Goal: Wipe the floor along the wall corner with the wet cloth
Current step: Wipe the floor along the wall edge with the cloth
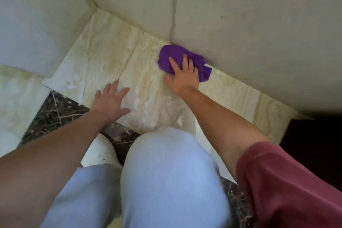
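Note:
A bunched purple cloth (173,55) lies on the cream marble floor (148,87), pressed against the base of the right-hand wall (259,33). My right hand (183,76) lies flat on top of it, fingers spread and pointing toward the wall, pinning it down. My left hand (110,102) rests palm down on the bare floor to the left, fingers apart, holding nothing. The wall corner (97,8) is at the upper left, well away from the cloth. Wet streaks and drops show on the tiles.
My bent knees in light trousers (166,172) fill the lower middle. A white shoe (100,152) stands on a dark brown marble border strip (55,111). A dark opening (314,144) sits at the right. The left wall (37,24) closes off that side.

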Motion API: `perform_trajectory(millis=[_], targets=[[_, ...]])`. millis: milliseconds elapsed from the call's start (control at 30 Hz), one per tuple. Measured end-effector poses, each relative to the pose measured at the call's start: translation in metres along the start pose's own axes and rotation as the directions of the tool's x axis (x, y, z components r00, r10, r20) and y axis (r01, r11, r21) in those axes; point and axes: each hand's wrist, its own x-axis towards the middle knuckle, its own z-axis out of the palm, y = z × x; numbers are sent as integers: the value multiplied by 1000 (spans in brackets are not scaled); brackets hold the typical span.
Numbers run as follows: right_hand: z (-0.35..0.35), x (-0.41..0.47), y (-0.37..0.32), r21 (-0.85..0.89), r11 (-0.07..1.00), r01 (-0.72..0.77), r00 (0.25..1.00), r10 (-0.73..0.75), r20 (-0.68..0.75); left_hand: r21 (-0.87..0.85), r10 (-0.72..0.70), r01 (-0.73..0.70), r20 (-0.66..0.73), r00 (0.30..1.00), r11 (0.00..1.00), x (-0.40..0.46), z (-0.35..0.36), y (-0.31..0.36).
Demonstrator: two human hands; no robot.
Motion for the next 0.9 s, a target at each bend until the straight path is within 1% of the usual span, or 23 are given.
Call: perform_trajectory(millis=[33, 100, 233, 333, 400, 433, 500, 567, 600, 667, 733, 800, 900], targets=[[-4, -8, 17, -4, 1000, 18, 1000, -18, -4, -9, -27, 27, 11, 1000, 1000, -2, -3, -6], [-7, -33, 54, 11, 1000, -15, 999, 16, -36, -49, -65, 65, 14, 998, 997, -3, -10, -12], [-4, -78, 115, 51, 978, -203, 974, 207, -96, -92, -62, 62, 0, 998, 994, 4, -17, -22], [1, -75, 119, 80, 944, -319, 943, 325, -76, -107, -82, 78, -36, 996, 991, 16, -12, -43], [9, -56, 89, 73, 946, -316, 941, 322, -102, -94, -96, 89, -76, 992, 992, 24, -5, -60], [14, -45, 66, 60, 959, -277, 951, 283, -122, -102, -103, 93, -95, 990, 990, 26, -1, -69], [22, -17, 11, 26, 980, -198, 968, 200, -151, -172, -136, 113, -132, 982, 979, 27, 7, -87], [22, 13, -46, 18, 979, -205, 969, 206, -136, -253, -153, 118, -120, 981, 960, 22, 13, -107], [22, 26, -72, 11, 979, -202, 972, 201, -124, -258, -146, 110, -123, 982, 960, 19, 17, -118], [22, 46, -116, -19, 994, -112, 989, 109, -100, -243, -161, 119, -162, 974, 963, 6, 30, -138], [18, 67, -153, -19, 999, -36, 996, 35, -82, -287, -231, 173, -182, 956, 942, -9, 42, -155], [12, 86, -185, -22, 1000, -17, 997, 15, -73, -351, -265, 197, -158, 951, 915, -16, 52, -167], [5, 116, -235, -56, 998, 25, 1000, -25, 4, -377, -217, 164, -102, 971, 912, -17, 62, -181]])
